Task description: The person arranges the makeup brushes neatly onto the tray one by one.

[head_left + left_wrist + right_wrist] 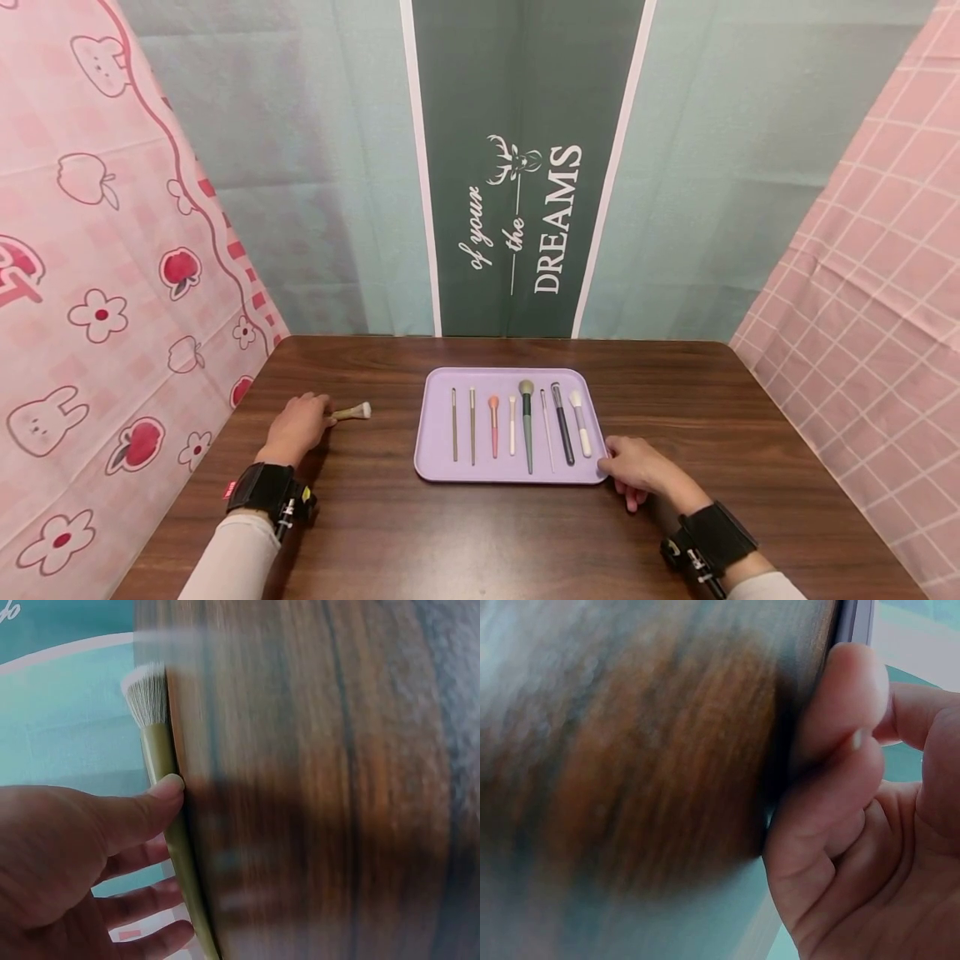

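At the left of the table, my left hand holds a makeup brush by its handle. The left wrist view shows the thumb on one side of the olive-gold handle and the fingers on the other; its pale bristles point away from the hand. My right hand grips the lower right corner of a lilac tray, its other fingers curled under the palm. Only a sliver of the tray's rim shows in the right wrist view, beyond the fingers.
Several makeup brushes lie side by side on the tray, among them a green-handled brush, a dark-handled brush and a pink brush. A brown wooden table bears the tray. Hanging cloths enclose the back and both sides.
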`<state>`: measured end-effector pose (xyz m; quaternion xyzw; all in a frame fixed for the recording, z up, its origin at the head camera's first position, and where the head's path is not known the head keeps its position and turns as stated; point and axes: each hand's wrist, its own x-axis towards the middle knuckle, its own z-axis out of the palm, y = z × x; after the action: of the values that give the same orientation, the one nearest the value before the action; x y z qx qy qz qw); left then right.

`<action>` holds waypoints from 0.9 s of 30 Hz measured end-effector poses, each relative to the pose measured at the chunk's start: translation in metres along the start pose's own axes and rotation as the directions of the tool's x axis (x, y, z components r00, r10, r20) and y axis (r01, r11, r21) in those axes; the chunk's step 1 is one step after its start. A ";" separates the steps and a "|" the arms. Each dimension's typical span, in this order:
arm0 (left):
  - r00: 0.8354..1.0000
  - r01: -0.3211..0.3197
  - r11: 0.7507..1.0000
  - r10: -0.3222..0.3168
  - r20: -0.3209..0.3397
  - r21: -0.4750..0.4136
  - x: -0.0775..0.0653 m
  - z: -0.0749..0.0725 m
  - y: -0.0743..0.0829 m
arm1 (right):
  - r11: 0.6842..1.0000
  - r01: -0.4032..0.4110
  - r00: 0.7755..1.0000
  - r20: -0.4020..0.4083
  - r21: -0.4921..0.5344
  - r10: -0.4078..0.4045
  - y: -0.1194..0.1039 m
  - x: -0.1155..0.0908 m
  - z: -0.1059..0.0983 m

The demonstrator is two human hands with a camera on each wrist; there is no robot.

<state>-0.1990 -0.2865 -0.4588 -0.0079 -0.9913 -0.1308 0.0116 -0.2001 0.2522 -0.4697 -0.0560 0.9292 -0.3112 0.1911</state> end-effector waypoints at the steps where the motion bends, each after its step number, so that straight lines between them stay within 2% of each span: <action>1: 1.000 0.001 1.000 -0.001 0.001 -0.004 0.000 0.000 0.000 | 1.000 0.003 1.000 -0.001 -0.001 -0.003 0.000 0.000 0.000; 6: 1.000 -0.011 1.000 0.011 -0.005 -0.004 0.000 -0.001 -0.001 | 1.000 0.003 1.000 0.001 0.000 -0.003 0.000 -0.001 0.000; 16: 0.997 -0.047 0.998 0.045 -0.068 -0.029 -0.002 0.000 0.000 | 1.000 -0.013 1.000 0.008 0.005 0.013 -0.001 0.000 0.000; 27: 0.997 -0.027 1.000 0.027 -0.068 -0.007 -0.003 -0.002 0.001 | 1.000 -0.024 1.000 -0.001 0.007 0.024 0.000 0.001 0.002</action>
<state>-0.1956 -0.2857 -0.4571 -0.0168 -0.9896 -0.1348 0.0468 -0.2005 0.2511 -0.4711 -0.0438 0.9288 -0.3124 0.1944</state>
